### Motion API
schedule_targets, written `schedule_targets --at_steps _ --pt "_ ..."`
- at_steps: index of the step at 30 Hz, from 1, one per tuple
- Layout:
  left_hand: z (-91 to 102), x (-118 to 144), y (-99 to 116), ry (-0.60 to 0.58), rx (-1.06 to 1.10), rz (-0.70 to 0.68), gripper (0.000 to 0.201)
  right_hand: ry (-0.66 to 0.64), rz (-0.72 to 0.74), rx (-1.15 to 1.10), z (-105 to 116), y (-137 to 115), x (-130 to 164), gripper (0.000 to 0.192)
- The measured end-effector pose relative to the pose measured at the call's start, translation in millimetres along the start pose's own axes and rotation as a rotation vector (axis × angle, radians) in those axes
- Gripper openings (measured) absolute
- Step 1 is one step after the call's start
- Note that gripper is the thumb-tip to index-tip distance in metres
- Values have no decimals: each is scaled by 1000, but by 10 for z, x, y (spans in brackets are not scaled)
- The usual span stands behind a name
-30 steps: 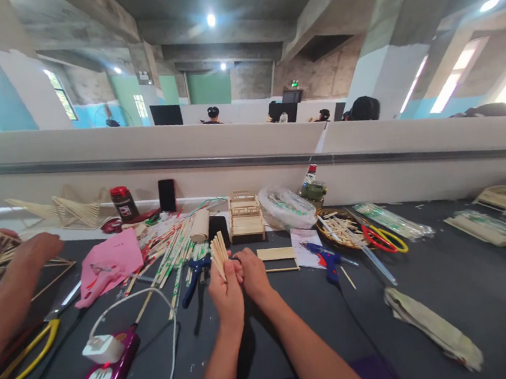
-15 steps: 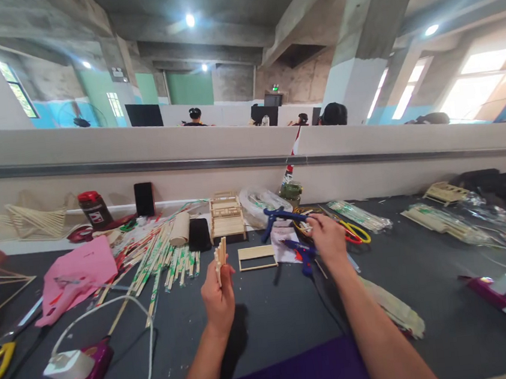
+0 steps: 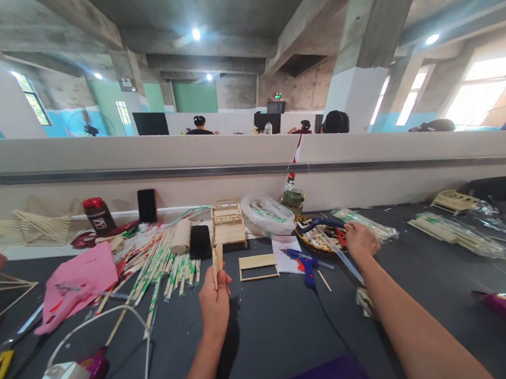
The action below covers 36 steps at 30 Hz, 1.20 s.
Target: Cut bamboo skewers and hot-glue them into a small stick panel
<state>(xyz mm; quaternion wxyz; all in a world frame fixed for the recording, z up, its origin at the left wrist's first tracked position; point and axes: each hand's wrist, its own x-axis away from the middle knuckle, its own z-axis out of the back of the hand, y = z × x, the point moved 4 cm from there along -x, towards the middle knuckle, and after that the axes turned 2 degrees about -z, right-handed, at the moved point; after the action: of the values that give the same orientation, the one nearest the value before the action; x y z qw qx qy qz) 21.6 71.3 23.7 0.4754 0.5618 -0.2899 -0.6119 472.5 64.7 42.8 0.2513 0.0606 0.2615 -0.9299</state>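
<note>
Blue pliers (image 3: 329, 222) moved right — over the basket (image 3: 309, 246), past the glue gun (image 3: 309, 273).

Room between left hand (image 3: 215, 302) and right hand (image 3: 361, 241), stick frame (image 3: 258, 261), glue gun (image 3: 309, 273) obstructing low

Craft workshop with blue glue gun (image 3: 308, 271)

Red-lidded jar (image 3: 101, 220) at middle left; purple power strip (image 3: 95, 377) at lower left; fan (image 3: 90, 130) at upper left.
</note>
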Motion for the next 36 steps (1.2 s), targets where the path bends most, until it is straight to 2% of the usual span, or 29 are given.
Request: schedule_targets --at_steps 4,7,9,11,13,17,19,21,23,26,28,32,36 --pt "-23 -58 -145 -27 -40 46 42 -49 24 19 -89 9 -90 34" --pt "-68 -80 -271 -85 -52 86 38 -88 48 43 -61 40 -152 30" --pt "-102 -82 -322 -126 -51 96 36 -74 84 55 9 8 -118 32" --pt "-126 -81 -348 -147 -34 99 36 -22 165 30 97 -106 45 36" --pt "-133 -83 -376 -140 -1 110 37 1 284 -88 144 -298 375 37" --pt "-107 -82 -493 -74 25 139 36 -211 623 -376 -27 -791 1420 27" --pt "-94 -71 -563 -58 -20 147 36 -255 734 -494 -143 -971 1918 26" --pt "-88 -55 -616 -54 -39 146 36 -270 844 -507 -244 -1080 2278 26" --pt "-89 -40 -645 -62 -42 137 38 -300 914 -428 -327 -1109 2464 24" --pt "-88 -30 -667 -60 -18 145 41 -329 938 -346 -366 -1055 2491 22" --pt "-78 -34 -676 -38 18 163 45 -307 885 -345 -334 -999 2415 21" --pt "-66 -44 -676 -11 89 188 49 -241 697 -291 -181 -857 2165 23" --pt "-75 -55 -713 -8 98 205 49 -176 447 -98 65 -568 1760 25"
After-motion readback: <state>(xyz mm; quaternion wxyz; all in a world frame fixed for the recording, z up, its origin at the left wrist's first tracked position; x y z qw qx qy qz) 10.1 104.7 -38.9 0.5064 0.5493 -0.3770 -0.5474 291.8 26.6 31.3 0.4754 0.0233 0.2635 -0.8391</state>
